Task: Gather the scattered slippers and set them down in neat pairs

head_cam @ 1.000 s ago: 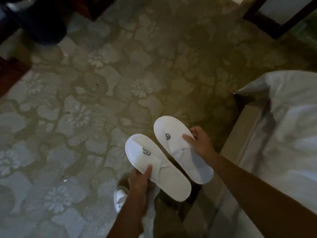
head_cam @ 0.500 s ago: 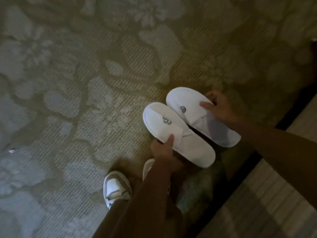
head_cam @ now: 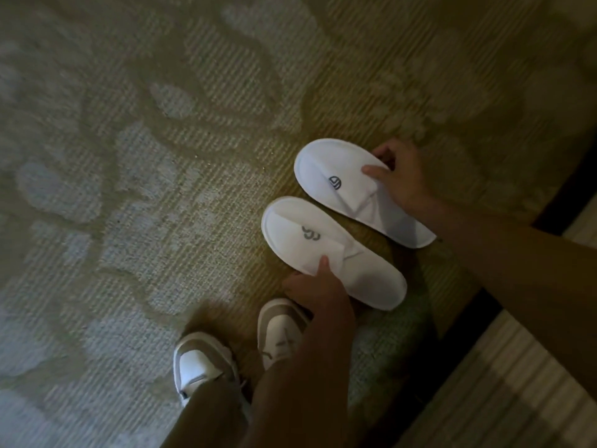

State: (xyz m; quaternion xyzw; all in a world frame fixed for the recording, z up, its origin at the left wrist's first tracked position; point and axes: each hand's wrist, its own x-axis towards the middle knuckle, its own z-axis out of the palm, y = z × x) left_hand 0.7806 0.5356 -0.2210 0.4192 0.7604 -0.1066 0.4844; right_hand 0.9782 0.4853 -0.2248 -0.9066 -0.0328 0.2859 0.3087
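Lowered toward carpet (head_cam: 161, 221), two white slippers (head_cam: 332, 250), left hand (head_cam: 319, 292), right hand (head_cam: 403, 179)

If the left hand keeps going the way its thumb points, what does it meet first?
The left hand already grips the nearer slipper. Straight on, up and slightly right in the head view, it would cross that slipper and probably reach the farther slipper, held by the right hand. Depth is unclear.

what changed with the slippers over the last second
Both slippers came down from mid-air to the carpet, side by side. The left hand keeps gripping the near slipper, the right hand the far slipper; neither is released.
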